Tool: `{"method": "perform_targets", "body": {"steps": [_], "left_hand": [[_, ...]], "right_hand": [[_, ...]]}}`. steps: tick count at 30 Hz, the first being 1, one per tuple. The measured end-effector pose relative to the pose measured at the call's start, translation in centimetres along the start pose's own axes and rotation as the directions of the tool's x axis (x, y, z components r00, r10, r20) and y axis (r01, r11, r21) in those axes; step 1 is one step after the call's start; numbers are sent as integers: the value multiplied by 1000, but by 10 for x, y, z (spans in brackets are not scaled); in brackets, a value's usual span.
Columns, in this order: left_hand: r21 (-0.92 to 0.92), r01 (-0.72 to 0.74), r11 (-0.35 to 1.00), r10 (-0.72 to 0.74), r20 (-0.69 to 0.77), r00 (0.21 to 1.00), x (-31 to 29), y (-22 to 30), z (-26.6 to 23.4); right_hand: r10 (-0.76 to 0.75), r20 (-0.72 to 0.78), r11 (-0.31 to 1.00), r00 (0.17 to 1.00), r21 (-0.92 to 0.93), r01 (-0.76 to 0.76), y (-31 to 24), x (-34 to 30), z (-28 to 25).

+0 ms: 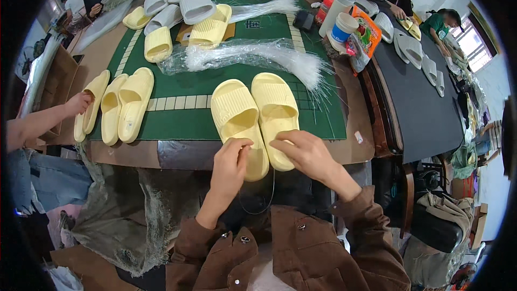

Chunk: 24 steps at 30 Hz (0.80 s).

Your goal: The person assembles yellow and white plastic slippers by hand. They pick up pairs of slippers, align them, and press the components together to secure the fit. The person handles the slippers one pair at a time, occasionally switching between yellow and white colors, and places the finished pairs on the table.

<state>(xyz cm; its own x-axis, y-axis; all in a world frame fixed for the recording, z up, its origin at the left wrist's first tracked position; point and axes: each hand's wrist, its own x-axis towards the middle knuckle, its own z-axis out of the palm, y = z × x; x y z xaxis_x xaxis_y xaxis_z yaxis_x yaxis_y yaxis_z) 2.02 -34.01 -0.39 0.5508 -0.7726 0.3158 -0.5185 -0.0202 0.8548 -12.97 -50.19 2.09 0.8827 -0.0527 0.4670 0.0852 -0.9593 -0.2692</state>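
A pair of pale yellow slippers (232,109) lies side by side at the table's front edge, toes pointing away from me. My left hand (232,157) is closed in a pinch over the left slipper's heel part. My right hand (307,153) is also closed, its fingertips over the right slipper (276,102) near the inner edge. What the fingertips hold is too small to make out. A thin pale strand (258,213) hangs in a loop below the heels; its ends are hidden. Beyond the slippers lies a bundle of clear plastic strands (291,64) in a plastic sleeve.
More yellow slippers (135,105) stand at the left, where another person's hand (79,103) touches one. Grey slippers (199,8) are heaped at the far left. Cups (343,27) and an orange packet (369,35) stand right. Several people work around a dark second table (417,108) and this one.
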Motion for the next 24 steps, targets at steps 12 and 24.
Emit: {"method": "perform_targets", "body": {"steps": [12, 24], "left_hand": [[550, -148, 822, 155, 35, 987, 34, -24, 32], [280, 172, 944, -281, 418, 864, 83, -22, 22]], "right_hand": [[130, -13, 980, 991, -150, -131, 39, 28, 50], [356, 193, 917, 914, 115, -381, 52, 39, 60]]}}
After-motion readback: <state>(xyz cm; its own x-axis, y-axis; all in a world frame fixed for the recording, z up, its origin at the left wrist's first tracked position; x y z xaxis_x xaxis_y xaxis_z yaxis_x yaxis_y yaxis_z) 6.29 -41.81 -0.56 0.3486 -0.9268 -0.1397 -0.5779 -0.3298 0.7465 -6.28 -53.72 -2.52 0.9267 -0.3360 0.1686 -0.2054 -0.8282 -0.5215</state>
